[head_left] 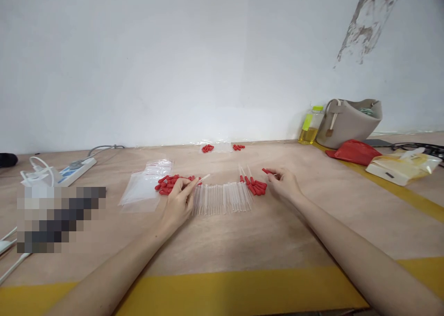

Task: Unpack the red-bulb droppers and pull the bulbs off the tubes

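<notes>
Between the thumb and fingers of my left hand (180, 198) is a thin clear dropper tube (205, 178), pointing up to the right; red shows near its lower end. That hand hovers by a pile of red rubber bulbs (167, 182). My right hand (284, 182) pinches a red dropper bulb (266, 170), with a bit of pale tube seen at its inner end and the rest hidden by the fingers. A row of clear tubes (222, 199) lies side by side between the hands. Right of the row, several red-bulbed droppers (255, 186) lie together, some tubes pointing away.
Clear zip bags (140, 188) lie left of the bulbs. By the wall are small red bulb groups (207, 148) on clear plastic. A power strip (78, 171) is at left. At right stand a bottle (310, 127), a grey bag (350, 124), a red pouch (354, 152) and a tissue pack (402, 168).
</notes>
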Demonstrator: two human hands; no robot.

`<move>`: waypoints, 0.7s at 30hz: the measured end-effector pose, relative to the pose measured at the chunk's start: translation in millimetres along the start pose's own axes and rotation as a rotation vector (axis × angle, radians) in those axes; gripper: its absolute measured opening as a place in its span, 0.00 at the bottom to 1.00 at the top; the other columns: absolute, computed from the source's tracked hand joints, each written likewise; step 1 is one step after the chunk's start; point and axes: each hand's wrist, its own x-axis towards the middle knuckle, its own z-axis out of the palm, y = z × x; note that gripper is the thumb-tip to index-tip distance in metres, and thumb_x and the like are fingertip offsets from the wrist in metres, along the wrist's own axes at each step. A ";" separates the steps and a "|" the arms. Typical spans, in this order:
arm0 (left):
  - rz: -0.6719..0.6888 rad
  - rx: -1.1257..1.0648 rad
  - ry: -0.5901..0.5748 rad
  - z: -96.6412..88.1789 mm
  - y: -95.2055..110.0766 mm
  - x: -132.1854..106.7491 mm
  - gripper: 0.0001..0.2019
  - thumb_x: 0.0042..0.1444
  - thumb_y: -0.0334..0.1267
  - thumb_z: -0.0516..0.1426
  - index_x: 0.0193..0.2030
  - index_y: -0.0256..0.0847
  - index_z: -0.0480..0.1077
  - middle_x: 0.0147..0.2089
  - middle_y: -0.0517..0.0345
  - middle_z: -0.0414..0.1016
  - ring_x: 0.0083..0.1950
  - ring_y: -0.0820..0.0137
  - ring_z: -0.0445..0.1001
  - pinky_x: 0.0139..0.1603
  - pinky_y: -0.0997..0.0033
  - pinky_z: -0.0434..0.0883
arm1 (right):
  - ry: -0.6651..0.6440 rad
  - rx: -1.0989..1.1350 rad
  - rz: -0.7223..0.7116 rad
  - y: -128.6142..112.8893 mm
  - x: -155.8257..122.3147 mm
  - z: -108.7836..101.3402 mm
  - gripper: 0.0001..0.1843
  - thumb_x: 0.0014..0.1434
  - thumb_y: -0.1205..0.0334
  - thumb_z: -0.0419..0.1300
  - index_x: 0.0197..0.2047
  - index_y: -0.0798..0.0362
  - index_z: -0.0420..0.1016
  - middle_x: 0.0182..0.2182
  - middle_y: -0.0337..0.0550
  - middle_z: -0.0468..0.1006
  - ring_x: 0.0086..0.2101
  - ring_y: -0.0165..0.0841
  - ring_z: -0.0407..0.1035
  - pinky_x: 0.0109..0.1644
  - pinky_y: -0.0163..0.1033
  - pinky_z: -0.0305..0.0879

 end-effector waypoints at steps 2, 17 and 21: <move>0.057 -0.004 0.014 6.4 3.2 -1.5 0.14 0.58 0.30 0.48 0.49 0.39 0.66 0.33 0.57 0.66 0.35 0.73 0.67 0.38 0.73 0.68 | -0.029 0.047 0.016 1.9 -2.2 3.8 0.17 0.49 0.58 0.55 0.40 0.57 0.73 0.27 0.43 0.73 0.25 0.29 0.64 0.30 0.35 0.62; 0.213 -0.056 -0.219 17.2 1.7 -10.3 0.16 0.55 0.41 0.55 0.48 0.38 0.65 0.36 0.53 0.73 0.41 0.67 0.70 0.41 0.68 0.69 | -0.193 -0.055 -0.050 -22.5 -14.9 -9.1 0.11 0.44 0.54 0.60 0.26 0.54 0.71 0.20 0.37 0.72 0.21 0.27 0.63 0.24 0.31 0.56; 0.209 -0.013 -0.249 15.6 0.6 -12.7 0.24 0.52 0.48 0.56 0.53 0.40 0.63 0.40 0.52 0.74 0.47 0.63 0.68 0.47 0.62 0.68 | -0.224 -0.097 -0.060 -21.0 -15.7 -8.2 0.10 0.45 0.54 0.59 0.26 0.53 0.72 0.20 0.37 0.72 0.22 0.27 0.64 0.24 0.31 0.56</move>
